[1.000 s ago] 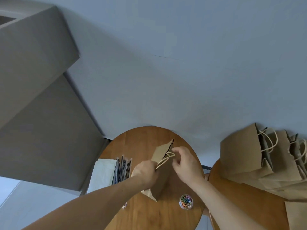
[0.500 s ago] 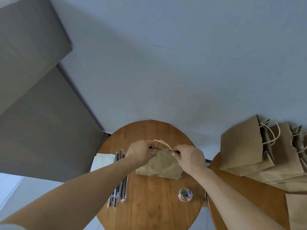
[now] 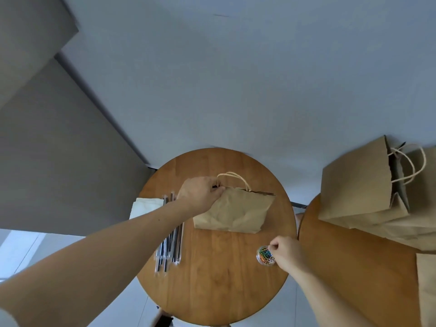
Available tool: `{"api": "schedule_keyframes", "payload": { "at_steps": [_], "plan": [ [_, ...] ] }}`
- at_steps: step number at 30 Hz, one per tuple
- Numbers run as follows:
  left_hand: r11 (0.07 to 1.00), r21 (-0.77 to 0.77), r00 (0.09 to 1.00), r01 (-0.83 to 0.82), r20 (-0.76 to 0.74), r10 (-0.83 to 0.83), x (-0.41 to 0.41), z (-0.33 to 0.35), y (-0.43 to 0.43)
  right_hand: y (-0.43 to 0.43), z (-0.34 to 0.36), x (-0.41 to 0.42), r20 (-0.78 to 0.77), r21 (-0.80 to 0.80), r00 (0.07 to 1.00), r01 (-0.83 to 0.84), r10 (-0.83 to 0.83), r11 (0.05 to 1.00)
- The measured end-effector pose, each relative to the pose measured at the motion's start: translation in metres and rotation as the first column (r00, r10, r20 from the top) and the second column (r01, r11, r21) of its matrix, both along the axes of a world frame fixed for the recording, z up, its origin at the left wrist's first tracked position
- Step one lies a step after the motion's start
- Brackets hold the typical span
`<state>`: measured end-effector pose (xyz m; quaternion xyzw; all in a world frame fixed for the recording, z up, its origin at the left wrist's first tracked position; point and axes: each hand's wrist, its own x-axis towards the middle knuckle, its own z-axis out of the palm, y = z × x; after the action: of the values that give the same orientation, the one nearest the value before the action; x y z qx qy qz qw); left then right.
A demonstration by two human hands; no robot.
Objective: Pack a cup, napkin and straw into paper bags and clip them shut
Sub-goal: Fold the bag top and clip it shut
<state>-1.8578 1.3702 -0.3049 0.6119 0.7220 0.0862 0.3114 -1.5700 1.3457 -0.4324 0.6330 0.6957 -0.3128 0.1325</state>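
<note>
**Bag mouth held at left; clip hand at near right**

The bag (image 3: 236,213) lies flat on the table (image 3: 212,279). Its flattened mouth is the far edge and runs left to right. The left hand (image 3: 200,197) pinches that edge at its left end, beside the handle (image 3: 233,178). The right hand (image 3: 286,253), fingers curled, is at the tub of clips (image 3: 265,255) near the table's right rim; whether it has pinched a clip cannot be told. The mouth lies beyond and left of this hand, with its free right end the nearer, which is probably where a clip would go.
</note>
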Motion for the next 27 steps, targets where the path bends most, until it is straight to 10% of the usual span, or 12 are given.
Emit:
{"api": "schedule_keyframes", "payload": {
  "at_steps": [27],
  "plan": [
    [0.996, -0.013, 0.996, -0.090, 0.027, 0.090, 0.001, -0.005, -0.007, -0.017, -0.033, -0.017, 0.177, -0.061, 0.984, -0.013, 0.024, 0.998]
  ]
}}
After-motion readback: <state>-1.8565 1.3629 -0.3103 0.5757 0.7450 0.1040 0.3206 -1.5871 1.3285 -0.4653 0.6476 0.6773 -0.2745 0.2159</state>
